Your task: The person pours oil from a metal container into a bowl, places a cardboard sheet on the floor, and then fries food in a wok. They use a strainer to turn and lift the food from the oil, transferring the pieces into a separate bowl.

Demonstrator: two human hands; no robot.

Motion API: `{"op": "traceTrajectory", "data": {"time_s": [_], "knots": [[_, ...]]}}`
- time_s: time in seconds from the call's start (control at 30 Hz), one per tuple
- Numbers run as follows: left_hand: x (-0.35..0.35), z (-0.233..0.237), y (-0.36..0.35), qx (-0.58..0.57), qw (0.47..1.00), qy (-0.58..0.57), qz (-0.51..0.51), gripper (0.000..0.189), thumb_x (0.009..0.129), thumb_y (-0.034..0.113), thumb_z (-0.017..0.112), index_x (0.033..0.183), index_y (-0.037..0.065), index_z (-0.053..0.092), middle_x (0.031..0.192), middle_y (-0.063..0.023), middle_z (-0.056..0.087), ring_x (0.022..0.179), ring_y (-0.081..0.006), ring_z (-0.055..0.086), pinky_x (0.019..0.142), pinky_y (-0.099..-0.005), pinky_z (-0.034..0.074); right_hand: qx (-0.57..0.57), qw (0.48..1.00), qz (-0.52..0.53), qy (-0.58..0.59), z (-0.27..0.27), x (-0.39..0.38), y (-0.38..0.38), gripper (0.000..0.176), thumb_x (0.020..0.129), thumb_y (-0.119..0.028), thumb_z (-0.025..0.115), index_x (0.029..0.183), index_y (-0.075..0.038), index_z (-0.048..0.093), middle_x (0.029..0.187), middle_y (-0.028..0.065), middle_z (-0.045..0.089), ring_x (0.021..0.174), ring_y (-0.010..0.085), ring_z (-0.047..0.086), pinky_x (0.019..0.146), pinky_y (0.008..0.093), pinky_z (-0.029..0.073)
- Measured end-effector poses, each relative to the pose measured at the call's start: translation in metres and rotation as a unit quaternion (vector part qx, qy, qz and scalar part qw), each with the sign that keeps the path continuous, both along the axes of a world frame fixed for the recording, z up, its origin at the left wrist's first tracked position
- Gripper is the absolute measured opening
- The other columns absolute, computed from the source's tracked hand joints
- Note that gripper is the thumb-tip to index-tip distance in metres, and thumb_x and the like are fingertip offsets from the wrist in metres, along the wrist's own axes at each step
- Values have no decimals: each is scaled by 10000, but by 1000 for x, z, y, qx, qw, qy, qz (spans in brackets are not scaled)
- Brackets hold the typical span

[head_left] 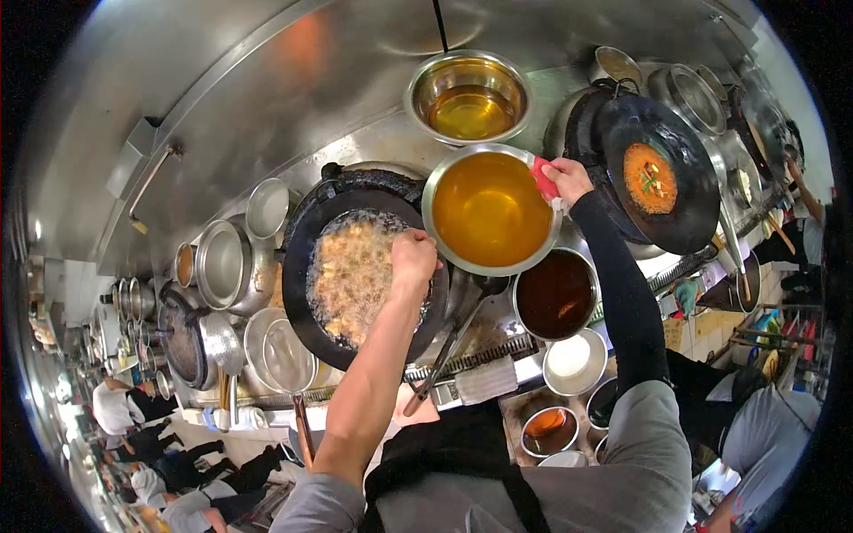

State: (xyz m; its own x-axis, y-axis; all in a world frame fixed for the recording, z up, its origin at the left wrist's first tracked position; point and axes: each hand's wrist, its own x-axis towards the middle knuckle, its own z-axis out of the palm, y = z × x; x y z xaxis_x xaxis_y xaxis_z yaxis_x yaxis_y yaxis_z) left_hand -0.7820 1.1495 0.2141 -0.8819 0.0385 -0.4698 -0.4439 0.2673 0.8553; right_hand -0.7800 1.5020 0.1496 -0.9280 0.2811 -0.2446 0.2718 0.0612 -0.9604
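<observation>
A wide steel bowl (491, 213) full of golden oil is held up between my two hands. My right hand (569, 180), in a black sleeve, is closed on its upper right rim with a red piece, a cloth or grip (543, 178), between. My bare left hand (415, 258) is closed at the opposite, lower left rim; its fingertips are hidden. Just under my left hand and forearm is a black wok (306, 329), where pale battered pieces (351, 275) bubble in foaming oil.
Behind the bowl stands another steel bowl of oil (471, 111). A second wok (702, 204) with orange sauce is at right. Nearer me are a pot of dark liquid (557, 293), a white-filled pot (576, 360), tongs (444, 360) and a strainer (280, 351). Other people work at both sides.
</observation>
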Motion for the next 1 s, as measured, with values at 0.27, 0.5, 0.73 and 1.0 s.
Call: {"op": "traceTrajectory", "data": {"time_s": [0.27,0.5,0.73,1.0], "knots": [[7,1,-4,8,1000,-20,17,97,853,3,573,926,-60,588,670,-81,561,505,-171,530,456,-298,457,89,995,37,18,-14,-25,7,197,926,-159,605,892,30,648,710,98,652,565,185,604,544,333,477],[15,-4,2,32,999,-16,20,123,857,3,581,958,-65,594,687,-77,579,545,-161,550,475,-297,479,96,994,49,-1,28,-24,-1,167,937,-145,578,922,11,636,719,97,647,533,163,586,518,297,462],[15,-5,14,52,997,-48,12,124,871,3,556,967,-70,586,706,-84,578,548,-160,544,479,-295,469,219,973,45,65,22,-28,15,211,929,-168,608,878,34,643,682,93,642,555,176,599,540,330,476],[5,-7,27,58,998,-34,3,79,872,4,546,920,-53,571,695,-89,570,502,-174,532,467,-310,455,41,998,33,-18,19,-12,28,155,935,-147,598,907,0,637,731,73,638,569,148,587,528,295,449]]}}
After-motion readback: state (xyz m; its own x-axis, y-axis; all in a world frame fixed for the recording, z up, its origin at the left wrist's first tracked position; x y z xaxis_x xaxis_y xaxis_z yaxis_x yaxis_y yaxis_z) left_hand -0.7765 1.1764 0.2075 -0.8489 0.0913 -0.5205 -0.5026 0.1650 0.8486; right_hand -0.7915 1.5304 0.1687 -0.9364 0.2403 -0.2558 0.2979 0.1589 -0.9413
